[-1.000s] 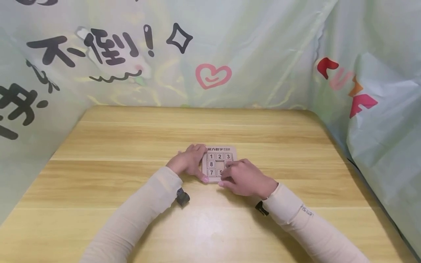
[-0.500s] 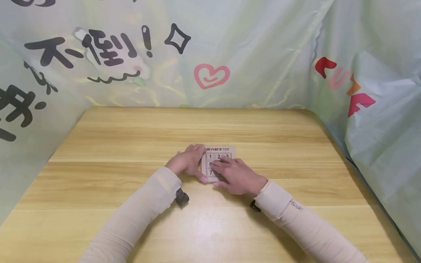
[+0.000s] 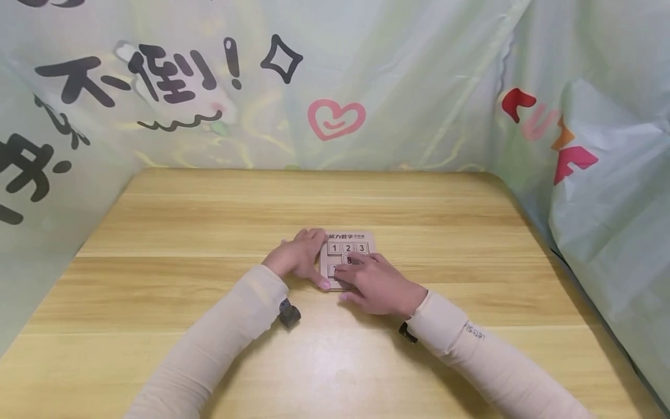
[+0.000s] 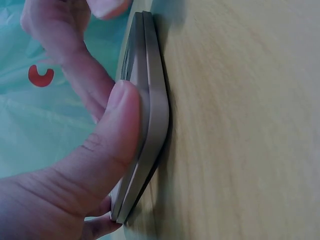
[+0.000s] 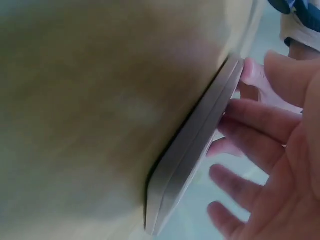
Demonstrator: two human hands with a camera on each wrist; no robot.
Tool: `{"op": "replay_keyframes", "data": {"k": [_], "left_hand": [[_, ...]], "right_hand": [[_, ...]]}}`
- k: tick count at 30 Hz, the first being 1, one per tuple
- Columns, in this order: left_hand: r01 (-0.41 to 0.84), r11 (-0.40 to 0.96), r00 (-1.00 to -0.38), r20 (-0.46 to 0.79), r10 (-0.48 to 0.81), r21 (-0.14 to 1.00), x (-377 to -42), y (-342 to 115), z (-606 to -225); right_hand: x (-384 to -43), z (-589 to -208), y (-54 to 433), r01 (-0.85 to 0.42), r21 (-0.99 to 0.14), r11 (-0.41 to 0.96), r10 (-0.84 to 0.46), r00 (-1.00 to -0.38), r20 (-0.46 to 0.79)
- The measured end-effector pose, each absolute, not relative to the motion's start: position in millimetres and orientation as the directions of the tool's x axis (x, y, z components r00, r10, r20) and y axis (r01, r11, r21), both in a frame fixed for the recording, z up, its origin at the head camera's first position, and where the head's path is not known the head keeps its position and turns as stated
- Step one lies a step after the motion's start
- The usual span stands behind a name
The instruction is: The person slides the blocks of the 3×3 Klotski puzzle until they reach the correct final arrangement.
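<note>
A flat number sliding puzzle (image 3: 348, 237) lies on the table, its top row reading 1, 2, 3. The 8 tile (image 3: 349, 260) shows in the middle column, with a bare slot to its left. My left hand (image 3: 297, 258) grips the puzzle's left side, thumb (image 4: 120, 130) on the near corner and fingers at the far corner. My right hand (image 3: 386, 285) lies over the lower right part, hiding several tiles. Its extended fingers (image 5: 265, 122) touch the face at the lower left tiles, partly covering the 7. In the right wrist view the thumb stays off the board.
The wooden table (image 3: 209, 209) runs back to a printed curtain (image 3: 408, 87) with dark characters and a pink heart. Another curtain side hangs along the right edge. Small dark wrist cameras (image 3: 289, 314) sit under both cuffs.
The 8 tile has shifted from the left column to the middle, so the bare slot is now at the left. My right hand has moved left across the tiles; the left keeps its grip.
</note>
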State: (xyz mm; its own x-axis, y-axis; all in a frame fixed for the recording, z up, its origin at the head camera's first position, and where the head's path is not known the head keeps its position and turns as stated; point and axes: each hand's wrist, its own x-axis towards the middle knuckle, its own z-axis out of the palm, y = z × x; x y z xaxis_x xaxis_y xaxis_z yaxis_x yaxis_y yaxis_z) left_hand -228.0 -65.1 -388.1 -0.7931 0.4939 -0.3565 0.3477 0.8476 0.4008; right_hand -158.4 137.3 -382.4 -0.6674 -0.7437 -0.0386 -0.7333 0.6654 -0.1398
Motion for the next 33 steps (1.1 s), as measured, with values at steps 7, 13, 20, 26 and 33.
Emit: {"op": "replay_keyframes", "data": {"k": [7,13,20,26,33], "left_hand": [[0.354,0.846,-0.791,-0.354,0.499,0.399,-225,-64,-389],[0.335,0.852,-0.797,-0.360,0.484,0.403,-224,-66,-388],[0.343,0.846,-0.797,-0.351,0.492,0.408,-226,-67,-388],[0.342,0.847,-0.794,-0.357,0.492,0.407,-229,-67,-385],[0.338,0.842,-0.795,-0.350,0.495,0.421,-227,-67,-386]], "right_hand": [[-158,-379,140,-0.736,-0.176,0.654,-0.751,-0.659,-0.035],[-163,-382,137,-0.649,-0.161,0.743,-0.660,-0.751,-0.021],[-165,-382,129,-0.646,-0.229,0.729,-0.676,-0.731,-0.092],[-164,-376,141,-0.506,-0.102,0.857,-0.509,-0.861,-0.007],[-158,-381,155,-0.597,-0.141,0.790,-0.607,-0.794,-0.041]]}}
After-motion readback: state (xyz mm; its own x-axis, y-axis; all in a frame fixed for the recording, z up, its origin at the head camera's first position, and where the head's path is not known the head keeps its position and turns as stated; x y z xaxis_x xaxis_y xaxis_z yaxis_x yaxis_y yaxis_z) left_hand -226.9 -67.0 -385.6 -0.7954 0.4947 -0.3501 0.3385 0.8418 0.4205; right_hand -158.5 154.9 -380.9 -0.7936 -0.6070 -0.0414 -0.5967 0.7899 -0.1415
